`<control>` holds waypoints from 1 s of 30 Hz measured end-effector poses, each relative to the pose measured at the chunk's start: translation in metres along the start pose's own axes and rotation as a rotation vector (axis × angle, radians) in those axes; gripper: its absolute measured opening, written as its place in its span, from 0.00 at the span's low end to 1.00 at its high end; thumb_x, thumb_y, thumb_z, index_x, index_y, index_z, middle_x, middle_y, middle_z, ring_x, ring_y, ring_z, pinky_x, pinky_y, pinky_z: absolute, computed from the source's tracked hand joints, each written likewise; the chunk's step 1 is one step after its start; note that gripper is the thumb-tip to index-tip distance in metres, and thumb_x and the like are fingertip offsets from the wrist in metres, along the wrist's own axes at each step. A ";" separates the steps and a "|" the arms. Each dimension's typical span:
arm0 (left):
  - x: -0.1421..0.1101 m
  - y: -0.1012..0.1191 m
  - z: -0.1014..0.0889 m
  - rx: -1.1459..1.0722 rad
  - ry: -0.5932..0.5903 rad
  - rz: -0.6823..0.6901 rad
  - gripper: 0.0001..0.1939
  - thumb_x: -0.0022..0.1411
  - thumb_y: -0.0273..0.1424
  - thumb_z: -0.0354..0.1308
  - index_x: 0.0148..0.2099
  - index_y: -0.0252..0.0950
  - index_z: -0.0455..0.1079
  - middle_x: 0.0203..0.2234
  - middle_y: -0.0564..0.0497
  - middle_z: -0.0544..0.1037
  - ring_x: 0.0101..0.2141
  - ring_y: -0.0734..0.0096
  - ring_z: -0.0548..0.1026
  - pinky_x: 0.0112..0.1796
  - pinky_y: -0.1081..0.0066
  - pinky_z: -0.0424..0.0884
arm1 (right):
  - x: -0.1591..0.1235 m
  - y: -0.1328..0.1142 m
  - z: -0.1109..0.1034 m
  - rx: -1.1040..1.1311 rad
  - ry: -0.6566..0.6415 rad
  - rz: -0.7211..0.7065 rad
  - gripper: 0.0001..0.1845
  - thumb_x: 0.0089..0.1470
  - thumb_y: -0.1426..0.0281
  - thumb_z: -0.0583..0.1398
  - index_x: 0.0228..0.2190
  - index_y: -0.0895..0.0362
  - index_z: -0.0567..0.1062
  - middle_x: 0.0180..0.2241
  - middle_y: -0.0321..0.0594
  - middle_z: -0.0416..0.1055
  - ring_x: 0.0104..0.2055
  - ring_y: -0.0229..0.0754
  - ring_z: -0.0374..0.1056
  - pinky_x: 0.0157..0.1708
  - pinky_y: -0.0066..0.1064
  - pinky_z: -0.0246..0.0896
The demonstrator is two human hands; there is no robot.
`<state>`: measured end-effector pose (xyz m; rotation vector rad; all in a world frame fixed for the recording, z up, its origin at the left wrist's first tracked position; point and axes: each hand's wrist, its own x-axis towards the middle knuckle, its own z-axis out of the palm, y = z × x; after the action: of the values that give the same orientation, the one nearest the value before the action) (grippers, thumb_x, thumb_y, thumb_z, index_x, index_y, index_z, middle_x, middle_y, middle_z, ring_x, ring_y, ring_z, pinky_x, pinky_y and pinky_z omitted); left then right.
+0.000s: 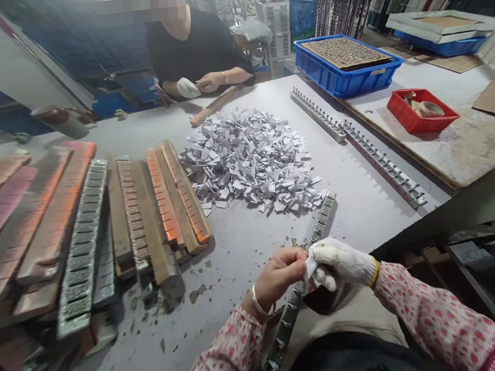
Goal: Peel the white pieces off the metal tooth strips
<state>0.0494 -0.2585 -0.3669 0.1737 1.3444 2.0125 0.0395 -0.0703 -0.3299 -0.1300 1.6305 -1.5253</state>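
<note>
Below me, my left hand (pixel 283 273), bare with a bangle at the wrist, pinches a small white piece (pixel 311 266) that looks like folded paper or card. My right hand (pixel 341 261), in a white knit glove, closes its fingertips on the same piece from the other side. Beneath both hands a long slotted bar (pixel 324 219) runs from the tabletop down toward my lap, partly hidden by them. Just past the bar's far end spreads a large heap of small white pieces (pixel 251 158).
Slotted wooden and metal bars (pixel 144 214) are stacked at the left. Two bars with upright pegs (pixel 382 162) lie to the right. Beyond them stand a blue crate (pixel 338 78) and a red bin (pixel 420 123). Across the white table (pixel 240 286) a co-worker (pixel 197 43) sits, hands together.
</note>
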 end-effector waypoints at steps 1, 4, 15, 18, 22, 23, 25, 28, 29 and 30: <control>0.000 -0.003 0.002 0.053 0.031 -0.003 0.36 0.38 0.63 0.60 0.19 0.30 0.59 0.16 0.57 0.61 0.20 0.91 0.59 0.25 0.84 0.53 | -0.003 0.004 -0.001 0.017 0.033 -0.001 0.24 0.60 0.55 0.53 0.28 0.64 0.70 0.21 0.40 0.66 0.17 0.33 0.60 0.15 0.22 0.51; 0.000 -0.006 0.006 0.515 0.211 0.049 0.33 0.52 0.57 0.50 0.19 0.29 0.58 0.16 0.57 0.57 0.21 0.96 0.52 0.28 0.84 0.44 | -0.008 0.015 -0.008 -0.034 0.176 -0.081 0.24 0.61 0.55 0.54 0.27 0.64 0.68 0.20 0.37 0.64 0.17 0.31 0.60 0.16 0.20 0.50; 0.009 -0.013 0.023 0.624 0.155 -0.010 0.25 0.59 0.48 0.44 0.25 0.31 0.67 0.22 0.55 0.69 0.25 0.92 0.61 0.31 0.85 0.58 | -0.005 0.023 -0.023 -0.240 0.222 -0.073 0.24 0.62 0.54 0.51 0.28 0.62 0.68 0.20 0.37 0.63 0.19 0.32 0.58 0.20 0.23 0.49; 0.021 -0.026 0.022 0.609 0.280 -0.002 0.24 0.58 0.48 0.46 0.52 0.43 0.66 0.52 0.53 0.69 0.52 0.81 0.67 0.59 0.74 0.68 | 0.005 0.013 -0.056 -0.584 0.461 -0.111 0.26 0.65 0.54 0.46 0.28 0.61 0.67 0.21 0.37 0.64 0.22 0.32 0.59 0.24 0.25 0.49; 0.030 -0.044 0.022 0.663 0.105 -0.074 0.42 0.54 0.42 0.54 0.67 0.45 0.39 0.67 0.57 0.44 0.69 0.72 0.43 0.76 0.55 0.41 | 0.020 0.007 -0.089 -1.398 0.605 -0.008 0.24 0.65 0.56 0.46 0.27 0.59 0.68 0.26 0.39 0.68 0.29 0.38 0.65 0.28 0.30 0.45; 0.030 -0.046 0.022 0.696 0.084 -0.081 0.43 0.54 0.40 0.55 0.67 0.44 0.38 0.68 0.57 0.42 0.70 0.71 0.40 0.76 0.54 0.38 | 0.023 0.006 -0.090 -1.538 0.592 0.041 0.24 0.66 0.56 0.45 0.29 0.58 0.69 0.28 0.39 0.70 0.31 0.40 0.67 0.28 0.31 0.45; 0.029 -0.048 0.024 0.727 0.074 -0.078 0.43 0.54 0.38 0.54 0.67 0.43 0.38 0.68 0.57 0.41 0.70 0.70 0.39 0.76 0.52 0.37 | 0.025 0.000 -0.086 -1.671 0.536 0.143 0.25 0.66 0.55 0.44 0.33 0.56 0.72 0.31 0.41 0.72 0.34 0.44 0.69 0.28 0.32 0.47; 0.026 -0.047 0.029 0.728 0.071 -0.065 0.41 0.54 0.35 0.52 0.67 0.41 0.39 0.68 0.54 0.44 0.69 0.68 0.42 0.76 0.50 0.39 | 0.027 -0.012 -0.071 -1.692 0.446 0.316 0.25 0.65 0.57 0.44 0.37 0.57 0.75 0.35 0.47 0.73 0.39 0.49 0.71 0.34 0.34 0.57; 0.025 -0.047 0.031 0.728 0.072 -0.058 0.41 0.54 0.33 0.52 0.67 0.41 0.39 0.68 0.54 0.45 0.69 0.68 0.42 0.76 0.50 0.40 | 0.028 -0.016 -0.067 -1.683 0.417 0.360 0.25 0.65 0.58 0.45 0.38 0.58 0.76 0.36 0.50 0.73 0.41 0.50 0.71 0.36 0.35 0.59; 0.024 -0.048 0.032 0.723 0.073 -0.051 0.41 0.54 0.33 0.52 0.67 0.42 0.39 0.67 0.54 0.45 0.69 0.68 0.43 0.76 0.50 0.40 | 0.029 -0.019 -0.062 -1.673 0.394 0.395 0.25 0.65 0.59 0.46 0.39 0.60 0.77 0.37 0.53 0.73 0.42 0.52 0.71 0.38 0.37 0.60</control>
<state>0.0692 -0.2090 -0.3991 0.3860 2.0501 1.4195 -0.0267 -0.0454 -0.3371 -0.3687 2.6109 0.4302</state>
